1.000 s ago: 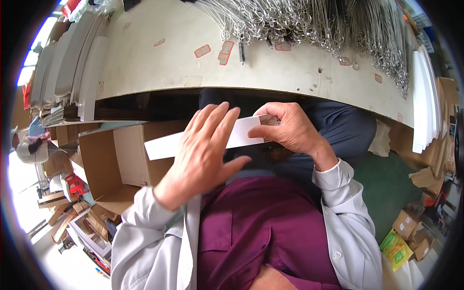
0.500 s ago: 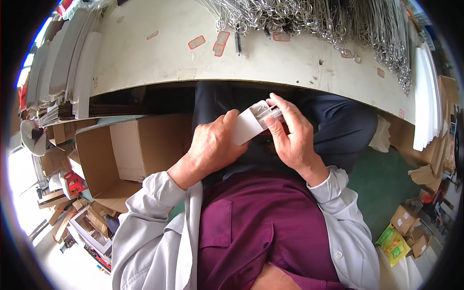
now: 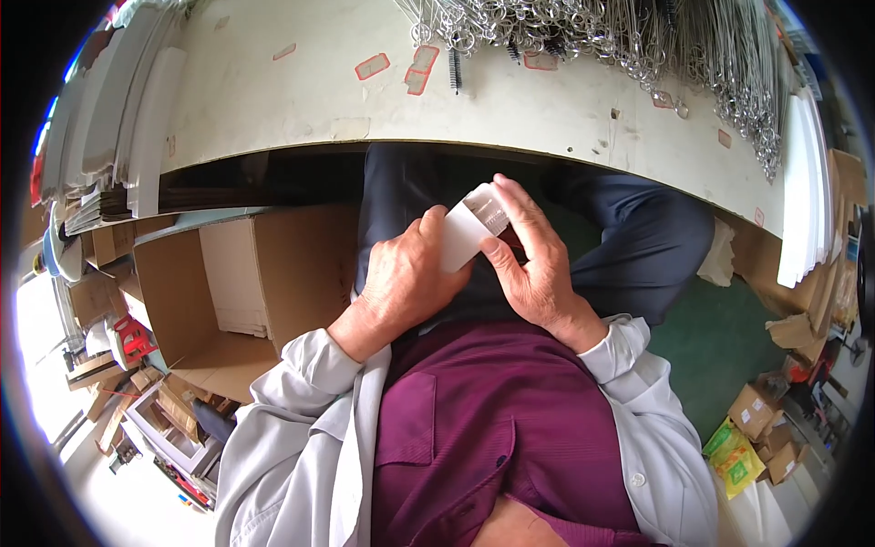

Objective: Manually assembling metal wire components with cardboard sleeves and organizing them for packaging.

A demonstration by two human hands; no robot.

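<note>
My left hand (image 3: 412, 273) is wrapped round a small white box (image 3: 463, 239), held tilted above my lap. At its upper right end shows a clear plastic piece (image 3: 488, 208) with thin metallic lines in it; what exactly it holds is too small to tell. My right hand (image 3: 540, 260) lies against that end, its fingers stretched out along the far side and its thumb apart from them at the near corner. The right palm hides part of the end.
Beyond my lap stands a white table (image 3: 273, 100) with a heap of wire-handled brushes (image 3: 620, 46) at its far right. An open cardboard box (image 3: 196, 351) is at my left. White strips (image 3: 146, 118) stack on the table's left; small cartons (image 3: 755, 412) lie low right.
The clear piece sticks out of the white box less than before. My right hand has moved slightly left, closer to the box, and its fingers have straightened. The left hand keeps its hold.
</note>
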